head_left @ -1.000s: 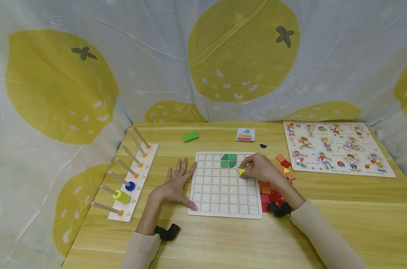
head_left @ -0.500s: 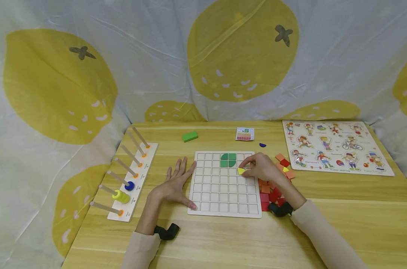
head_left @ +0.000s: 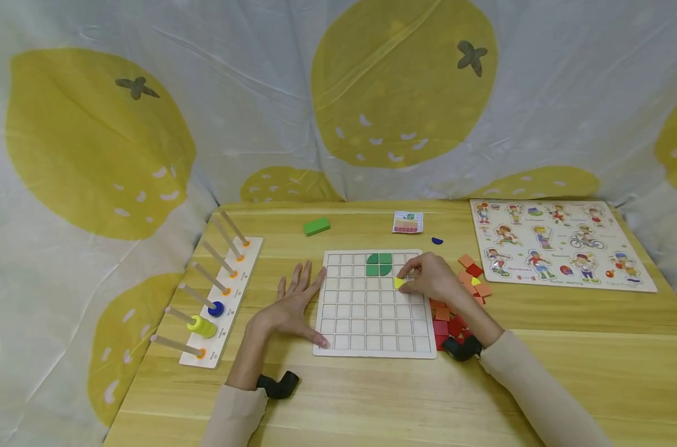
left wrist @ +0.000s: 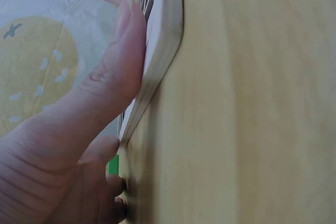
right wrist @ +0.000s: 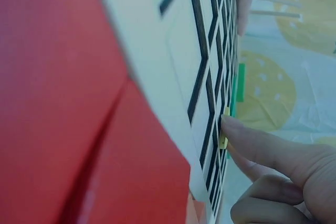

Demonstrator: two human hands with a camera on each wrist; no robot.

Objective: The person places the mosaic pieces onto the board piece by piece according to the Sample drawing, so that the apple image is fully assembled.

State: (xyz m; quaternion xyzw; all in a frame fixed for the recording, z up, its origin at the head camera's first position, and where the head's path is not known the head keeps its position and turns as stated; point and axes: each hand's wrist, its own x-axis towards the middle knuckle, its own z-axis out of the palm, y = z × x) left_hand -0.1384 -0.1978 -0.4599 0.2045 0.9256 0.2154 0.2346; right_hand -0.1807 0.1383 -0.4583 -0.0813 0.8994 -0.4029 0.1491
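Note:
A white wooden grid board (head_left: 358,310) lies on the table with several green pieces (head_left: 379,265) set in its upper cells, forming a leaf shape. My right hand (head_left: 432,277) pinches a small yellow piece (head_left: 399,283) at a cell just below and right of the green ones. In the right wrist view the thumb and a finger hold that yellow piece (right wrist: 224,135) against the grid. My left hand (head_left: 294,310) is spread along the board's left edge. Its thumb (left wrist: 123,51) rests on the near-left corner, and the other fingers reach toward the far-left edge.
Red and orange tiles (head_left: 441,329) lie in a pile right of the board, partly under my right arm. Behind the board are a pattern card (head_left: 408,222), a blue half-round piece (head_left: 437,241) and a green block (head_left: 317,226). A peg stand (head_left: 221,304) stands left, a picture puzzle (head_left: 562,245) right.
The yellow piece has shifted slightly and turned in the right fingers, and now sits flatter at the cell. My left hand has stayed in place at the board.

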